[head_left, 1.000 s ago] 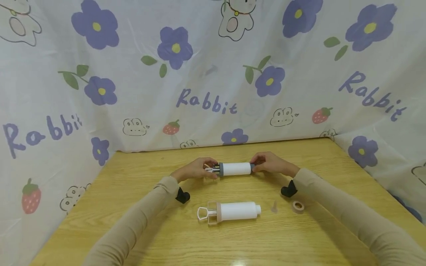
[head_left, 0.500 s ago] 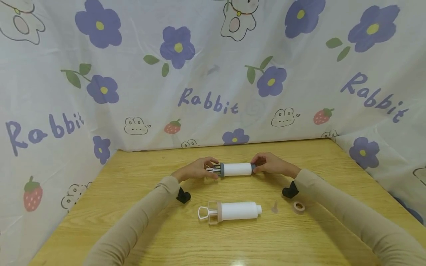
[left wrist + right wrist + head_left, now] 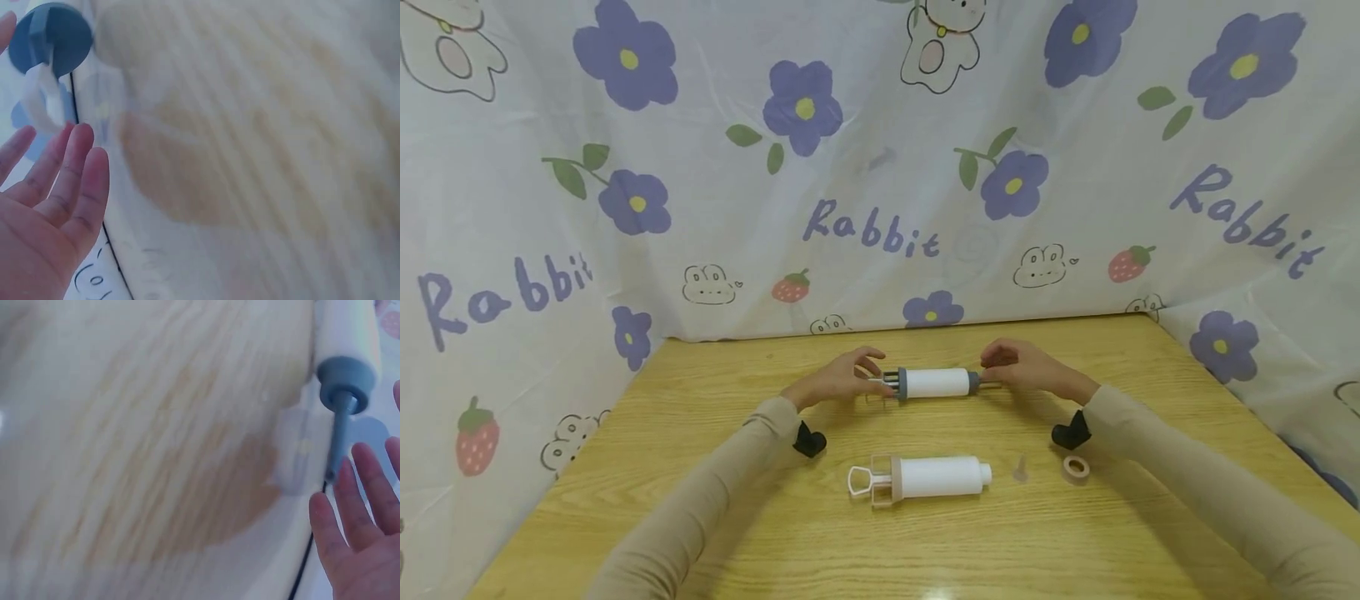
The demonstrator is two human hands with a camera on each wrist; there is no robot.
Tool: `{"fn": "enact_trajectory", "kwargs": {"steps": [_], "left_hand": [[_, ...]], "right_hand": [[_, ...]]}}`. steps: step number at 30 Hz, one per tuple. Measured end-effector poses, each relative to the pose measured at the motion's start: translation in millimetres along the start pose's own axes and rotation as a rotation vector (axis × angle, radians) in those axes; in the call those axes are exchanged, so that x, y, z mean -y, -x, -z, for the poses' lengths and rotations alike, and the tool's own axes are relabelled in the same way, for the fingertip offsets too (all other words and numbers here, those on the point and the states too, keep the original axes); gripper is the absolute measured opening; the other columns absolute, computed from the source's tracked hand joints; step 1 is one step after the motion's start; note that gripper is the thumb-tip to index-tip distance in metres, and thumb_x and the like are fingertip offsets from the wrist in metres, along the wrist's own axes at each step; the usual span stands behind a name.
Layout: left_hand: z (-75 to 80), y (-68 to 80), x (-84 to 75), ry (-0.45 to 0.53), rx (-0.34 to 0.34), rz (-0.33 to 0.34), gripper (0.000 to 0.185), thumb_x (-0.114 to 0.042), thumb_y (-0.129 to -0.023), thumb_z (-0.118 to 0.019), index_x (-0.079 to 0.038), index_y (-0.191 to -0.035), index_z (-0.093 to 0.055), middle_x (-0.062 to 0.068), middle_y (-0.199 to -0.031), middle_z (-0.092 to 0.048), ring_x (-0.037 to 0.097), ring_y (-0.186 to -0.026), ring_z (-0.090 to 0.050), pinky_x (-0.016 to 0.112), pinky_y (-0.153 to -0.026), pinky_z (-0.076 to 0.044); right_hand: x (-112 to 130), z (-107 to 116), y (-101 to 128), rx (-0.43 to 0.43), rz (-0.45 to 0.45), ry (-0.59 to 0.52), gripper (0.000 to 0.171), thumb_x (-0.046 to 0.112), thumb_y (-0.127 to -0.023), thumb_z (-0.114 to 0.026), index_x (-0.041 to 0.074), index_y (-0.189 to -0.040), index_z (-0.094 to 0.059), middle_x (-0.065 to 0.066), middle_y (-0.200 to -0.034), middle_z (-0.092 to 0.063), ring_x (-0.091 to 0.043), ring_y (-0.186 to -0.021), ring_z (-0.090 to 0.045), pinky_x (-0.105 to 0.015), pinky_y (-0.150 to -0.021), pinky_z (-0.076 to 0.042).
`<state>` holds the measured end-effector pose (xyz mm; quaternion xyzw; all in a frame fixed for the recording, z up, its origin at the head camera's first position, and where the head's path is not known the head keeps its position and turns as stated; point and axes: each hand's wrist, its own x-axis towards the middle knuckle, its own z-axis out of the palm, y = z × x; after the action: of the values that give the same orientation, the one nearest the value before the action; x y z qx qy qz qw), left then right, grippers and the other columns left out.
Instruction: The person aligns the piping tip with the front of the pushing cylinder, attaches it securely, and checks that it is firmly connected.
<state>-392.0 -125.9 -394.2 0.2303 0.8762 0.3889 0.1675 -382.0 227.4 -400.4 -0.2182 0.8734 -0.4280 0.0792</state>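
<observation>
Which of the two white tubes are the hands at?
The farther white tube with grey ends, between the left hand and right hand. The other white tube has a pink collar and lies nearer the person, untouched.

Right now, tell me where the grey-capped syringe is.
In the head view the grey-capped syringe lies between the left hand and right hand, at mid-table, beyond the pink-capped syringe.
</observation>
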Motion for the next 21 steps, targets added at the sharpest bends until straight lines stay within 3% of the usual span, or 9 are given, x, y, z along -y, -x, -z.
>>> {"fn": "enact_trajectory", "kwargs": {"steps": [7, 12, 15, 19, 21], "left_hand": [[15.7, 9.0, -3.8, 0.01, -0.038, -0.031, 0.061, -0.048, -0.074, -0.067, -0.031, -0.127, -0.041, 0.009, -0.125, -0.049, 0.02, -0.109, -0.053, 0.038, -0.086, -0.046], [24.9, 15.7, -17.1, -0.009, -0.063, -0.057, 0.061, -0.052, -0.073, -0.066, -0.033, -0.126, -0.042, 0.0, -0.122, -0.05, 0.018, -0.11, -0.051, 0.039, -0.089, -0.044], [26.5, 17.6, -26.5, -0.009, -0.054, -0.079, 0.061, -0.049, -0.074, -0.067, -0.031, -0.127, -0.042, -0.002, -0.121, -0.05, 0.02, -0.112, -0.05, 0.04, -0.09, -0.044], [24.2, 22.4, -41.2, 0.008, -0.022, -0.101, 0.059, -0.04, -0.078, -0.067, -0.025, -0.13, -0.041, 0.004, -0.123, -0.049, 0.024, -0.113, -0.049, 0.04, -0.09, -0.044], [21.1, 23.0, -42.6, 0.014, -0.018, -0.115, 0.058, -0.039, -0.078, -0.067, -0.026, -0.129, -0.042, 0.003, -0.122, -0.05, 0.024, -0.112, -0.049, 0.039, -0.09, -0.044]], "right_hand": [[13, 26, 31, -0.04, 0.016, -0.002, 0.04, 0.04, -0.082, -0.062, 0.017, -0.113, -0.054, -0.007, -0.117, -0.057, -0.022, -0.108, -0.053, -0.041, -0.09, -0.043], [15, 45, 49, -0.036, 0.014, -0.024, 0.04, 0.039, -0.084, -0.06, 0.016, -0.115, -0.052, -0.003, -0.118, -0.055, -0.022, -0.11, -0.052, -0.038, -0.09, -0.044], [13, 53, 58, -0.043, 0.003, -0.033, 0.04, 0.038, -0.084, -0.059, 0.016, -0.116, -0.051, -0.002, -0.118, -0.055, -0.02, -0.11, -0.052, -0.036, -0.09, -0.044], [9, 57, 68, -0.046, -0.012, -0.049, 0.043, 0.038, -0.085, -0.058, 0.012, -0.119, -0.05, -0.003, -0.119, -0.054, -0.015, -0.108, -0.054, -0.034, -0.088, -0.045], [6, 57, 72, -0.049, -0.009, -0.059, 0.042, 0.037, -0.086, -0.058, 0.012, -0.119, -0.05, -0.003, -0.118, -0.055, -0.014, -0.107, -0.054, -0.037, -0.089, -0.045]]}}
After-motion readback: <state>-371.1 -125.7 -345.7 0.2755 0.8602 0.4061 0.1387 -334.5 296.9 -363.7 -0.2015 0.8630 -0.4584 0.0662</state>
